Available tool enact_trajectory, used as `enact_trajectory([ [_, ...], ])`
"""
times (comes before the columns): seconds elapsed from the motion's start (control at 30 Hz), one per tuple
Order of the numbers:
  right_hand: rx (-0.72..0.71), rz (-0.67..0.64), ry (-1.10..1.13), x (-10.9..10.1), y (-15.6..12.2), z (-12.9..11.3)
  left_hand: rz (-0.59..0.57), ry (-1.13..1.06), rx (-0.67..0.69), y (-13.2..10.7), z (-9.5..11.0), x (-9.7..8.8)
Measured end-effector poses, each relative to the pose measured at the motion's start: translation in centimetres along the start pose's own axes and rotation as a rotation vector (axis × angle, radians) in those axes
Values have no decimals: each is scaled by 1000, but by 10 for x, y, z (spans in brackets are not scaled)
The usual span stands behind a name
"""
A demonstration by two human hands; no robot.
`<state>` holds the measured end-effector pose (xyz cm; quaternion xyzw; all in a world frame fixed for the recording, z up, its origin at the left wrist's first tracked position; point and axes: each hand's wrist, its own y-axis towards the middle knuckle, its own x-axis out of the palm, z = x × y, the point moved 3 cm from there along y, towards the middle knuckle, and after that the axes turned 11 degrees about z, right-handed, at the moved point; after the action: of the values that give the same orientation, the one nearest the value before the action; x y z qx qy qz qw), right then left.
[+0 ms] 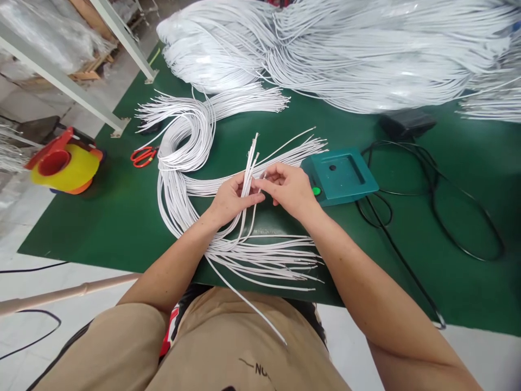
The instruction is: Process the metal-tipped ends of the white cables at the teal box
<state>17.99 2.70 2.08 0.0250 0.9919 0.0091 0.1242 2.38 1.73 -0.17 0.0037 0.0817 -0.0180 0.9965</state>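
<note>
Several white cables (247, 182) stand in a small bunch in my left hand (232, 200), whose fingers are closed around them. Pinched between the thumb and fingers of my right hand (288, 187) is the end of a single white cable (254, 214), just right of the bunch. Under and beside my hands lies a larger bundle of white cables (175, 203), looped on the left. Some of its loose ends (280, 258) fan out to the right near the table's front edge, and one hangs over my shirt. Another layer of ends (309, 149) passes behind my hands.
A teal device (344, 174) with a green button sits right of my right hand, with black cords (435, 179) beyond. Red-handled scissors (143, 156) and a yellow-and-red tape dispenser (65, 165) are on the left. A big heap of white cables (345, 54) covers the table's back.
</note>
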Motion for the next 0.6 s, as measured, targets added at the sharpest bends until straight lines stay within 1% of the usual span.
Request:
enact_trajectory([
  [0.1,36,23,99,0,-2,-1,9,7,-11,-1,0,0],
  [0.2,67,-8,224,0,-2,0,10,-23,-51,-1,-2,0],
  [0.27,91,-24,292,1,-1,2,23,-83,-76,-1,-2,0],
  [0.37,123,-64,367,4,0,6,61,-198,-58,-1,-1,2],
  [0.47,169,-107,472,8,-2,6,97,-253,-33,-1,-1,3],
  [0.53,180,-117,503,10,-3,4,111,-254,-31,-1,-2,3],
  [0.6,137,-92,451,10,-4,1,118,-243,-20,-1,-2,3],
])
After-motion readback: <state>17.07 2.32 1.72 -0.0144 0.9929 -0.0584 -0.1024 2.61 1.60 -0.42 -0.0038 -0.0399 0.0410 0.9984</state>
